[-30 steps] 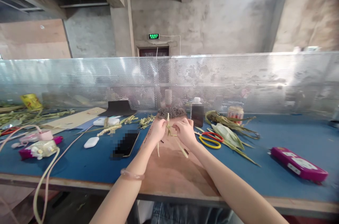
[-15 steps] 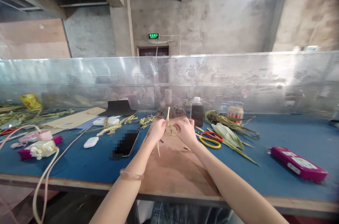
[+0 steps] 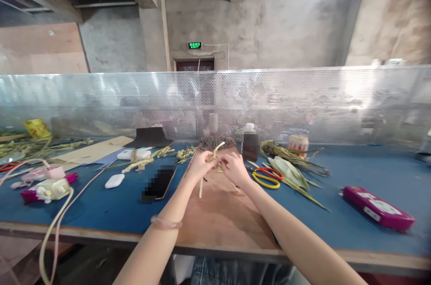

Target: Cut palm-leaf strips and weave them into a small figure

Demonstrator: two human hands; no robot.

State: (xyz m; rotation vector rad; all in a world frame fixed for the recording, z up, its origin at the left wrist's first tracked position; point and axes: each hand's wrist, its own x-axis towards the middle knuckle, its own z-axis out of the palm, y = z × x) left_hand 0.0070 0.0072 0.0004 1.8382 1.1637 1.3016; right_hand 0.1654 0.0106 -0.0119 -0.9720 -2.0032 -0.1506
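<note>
Both hands meet over a brown wooden board [image 3: 222, 217] lying on the blue table. My left hand [image 3: 201, 166] pinches a pale yellow-green strip of plant leaf [image 3: 219, 146]; one end sticks up past the fingers and another hangs below the hand. Close beside it, my right hand [image 3: 234, 168] has thumb and fingers pressed together at the strip, its fingertips nearly touching the left ones. What exactly sits between the right fingertips is too small to make out. Behind the hands lies a grey curly mass [image 3: 218, 142] at the board's far end.
Scissors with red and yellow handles [image 3: 267, 178] lie right of the board, near dried leaves [image 3: 288, 170]. A phone [image 3: 161, 182] and white case [image 3: 115, 181] are at the left. A magenta box [image 3: 377, 208] sits far right. A perforated metal screen [image 3: 151, 101] borders the back.
The upper end of the strip has tipped from upright to leaning right. My hands have drawn closer together, and the hanging end shows longer below my left hand.
</note>
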